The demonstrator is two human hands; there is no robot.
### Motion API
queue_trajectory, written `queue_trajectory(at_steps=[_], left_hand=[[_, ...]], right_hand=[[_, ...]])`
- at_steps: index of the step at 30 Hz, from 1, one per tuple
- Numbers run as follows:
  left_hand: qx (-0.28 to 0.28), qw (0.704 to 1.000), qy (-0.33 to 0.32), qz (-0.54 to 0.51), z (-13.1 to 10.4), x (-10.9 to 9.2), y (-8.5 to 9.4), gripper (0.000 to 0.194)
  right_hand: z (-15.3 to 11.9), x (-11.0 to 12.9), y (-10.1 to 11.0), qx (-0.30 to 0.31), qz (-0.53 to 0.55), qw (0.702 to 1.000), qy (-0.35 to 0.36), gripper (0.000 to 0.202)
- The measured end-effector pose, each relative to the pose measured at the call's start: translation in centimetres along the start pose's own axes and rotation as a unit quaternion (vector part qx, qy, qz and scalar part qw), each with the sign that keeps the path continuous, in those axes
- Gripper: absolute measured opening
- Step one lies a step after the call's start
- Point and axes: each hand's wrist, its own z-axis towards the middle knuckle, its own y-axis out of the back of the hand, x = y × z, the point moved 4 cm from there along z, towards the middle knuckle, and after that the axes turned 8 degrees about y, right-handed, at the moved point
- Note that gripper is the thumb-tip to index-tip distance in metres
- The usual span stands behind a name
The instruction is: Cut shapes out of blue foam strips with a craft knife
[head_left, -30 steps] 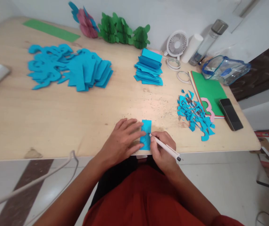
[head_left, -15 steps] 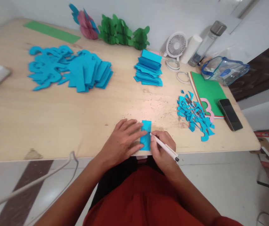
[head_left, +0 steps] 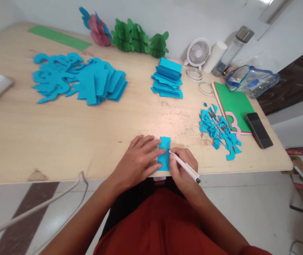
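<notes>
A small blue paper rectangle [head_left: 164, 164] lies at the table's front edge, with curved pen lines drawn on it. My left hand [head_left: 142, 157] rests flat with fingers spread, its fingertips pressing on the paper's left side. In my right hand [head_left: 184, 164] is a white pen [head_left: 186, 165], gripped near its tip, which touches the paper's right part. The pen's dark end points down and right, toward me. Part of the paper is hidden under my left fingers.
Blue cut-out shapes [head_left: 58, 76] and folded blue pieces [head_left: 101, 81] lie back left. A stack of blue strips [head_left: 167, 79] sits at centre back. Blue scraps [head_left: 217, 125], green paper [head_left: 236, 102] and a phone [head_left: 259, 130] are right. A cable [head_left: 81, 177] hangs at the front edge.
The view has tilted very slightly, so everything sits a little lower in the picture. My hands, the pen and the paper keep nearly the same places.
</notes>
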Motion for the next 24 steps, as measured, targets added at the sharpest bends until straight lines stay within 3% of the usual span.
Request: queue_trajectory(at_steps=[24], left_hand=[[0.000,1.000,0.001,-0.001,-0.04,0.00,-0.09,0.034]], right_hand=[[0.81,-0.31,-0.21,0.013,-0.006,1.000,-0.004,0.017]])
